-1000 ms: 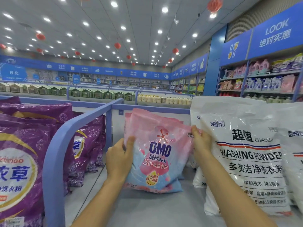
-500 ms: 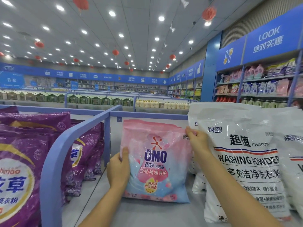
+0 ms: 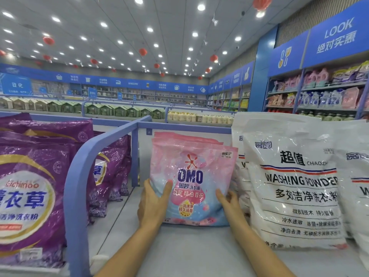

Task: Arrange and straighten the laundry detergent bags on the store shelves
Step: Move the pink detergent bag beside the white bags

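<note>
Fig.: pink OMO bag [image 3: 191, 176] upright on shelf, L hand [image 3: 153, 202] & R hand [image 3: 229, 202] fingers clamped on its lower edges; white bags [image 3: 295, 186] prob. left to straighten.

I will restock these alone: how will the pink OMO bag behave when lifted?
Probably floppy: the pink OMO bag shows creased film. Likely slippery, being glossy. It may tip: left hand and right hand hold it upright.
</note>
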Motion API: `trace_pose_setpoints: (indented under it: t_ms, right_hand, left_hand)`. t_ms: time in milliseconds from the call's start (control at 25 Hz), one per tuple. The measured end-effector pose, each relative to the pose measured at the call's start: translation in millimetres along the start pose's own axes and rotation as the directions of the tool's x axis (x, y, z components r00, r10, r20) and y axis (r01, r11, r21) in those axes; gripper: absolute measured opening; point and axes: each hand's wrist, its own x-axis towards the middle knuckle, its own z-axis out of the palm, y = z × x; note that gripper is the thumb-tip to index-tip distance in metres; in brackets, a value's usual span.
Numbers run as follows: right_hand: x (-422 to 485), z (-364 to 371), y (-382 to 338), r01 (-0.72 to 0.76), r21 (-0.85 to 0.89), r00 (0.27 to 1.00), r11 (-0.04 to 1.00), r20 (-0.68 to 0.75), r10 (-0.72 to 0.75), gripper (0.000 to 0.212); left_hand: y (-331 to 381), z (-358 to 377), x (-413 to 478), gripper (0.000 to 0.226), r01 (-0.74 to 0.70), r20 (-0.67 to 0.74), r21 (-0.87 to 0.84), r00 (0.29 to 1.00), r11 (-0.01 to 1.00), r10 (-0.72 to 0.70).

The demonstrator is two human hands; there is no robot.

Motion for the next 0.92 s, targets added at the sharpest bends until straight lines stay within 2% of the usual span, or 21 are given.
trace_pose_setpoints:
  t_ms: [40,120,200,240,400,520,680,840,920]
  right_hand:
    - [-5.0,5.5,3.7,-0.021,-0.068,1.0,0.997,0.014,0.022,0.056]
    - [-2.6,15.3,13.7,0.026,-0.233,0.999,0.972,-0.031,-0.034,0.083]
    - [7.9,19.0,26.4,0.053,-0.334,0.992,0.941,-0.088,-0.087,0.106]
    - [11.8,18.0,29.3,0.068,-0.355,0.988,0.932,-0.105,-0.112,0.108]
    - [-0.6,17.6,6.6,0.183,-0.373,0.965,0.91,-0.11,-0.239,0.078]
    - [3.6,16.4,12.9,0.175,-0.379,0.968,0.909,-0.103,-0.229,0.075]
    - [7.1,15.3,16.2,0.19,-0.352,0.952,0.917,-0.163,-0.26,0.057]
    - [9.8,13.6,18.1,0.18,-0.479,0.954,0.859,-0.13,-0.272,0.069]
    - [0.8,13.2,14.4,0.211,-0.556,0.911,0.804,-0.187,-0.368,0.077]
  left_hand:
    - [-1.6,0.4,-2.0,0.074,-0.009,-0.001,0.091,1.0,0.996,0.009]
    - [-0.9,-0.1,-3.5,0.083,-0.021,-0.025,0.18,0.999,0.984,0.026]
    - [2.6,0.7,-4.4,0.079,-0.02,-0.068,0.162,0.997,0.987,0.031]
    - [4.5,1.5,-5.4,0.078,-0.022,-0.097,0.146,0.995,0.989,0.037]
    - [7.3,9.2,-7.4,0.075,-0.033,-0.168,0.097,0.985,0.995,0.049]
    - [4.1,13.4,-1.6,0.074,0.007,-0.119,0.162,0.993,0.987,0.012]
    - [1.3,13.7,-0.7,0.072,0.012,-0.088,0.106,0.996,0.994,-0.003]
    - [0.3,10.6,-3.3,0.056,-0.013,-0.046,0.098,0.999,0.995,0.017]
    - [-1.7,9.4,-3.1,0.054,-0.018,-0.02,0.076,1.0,0.997,0.02]
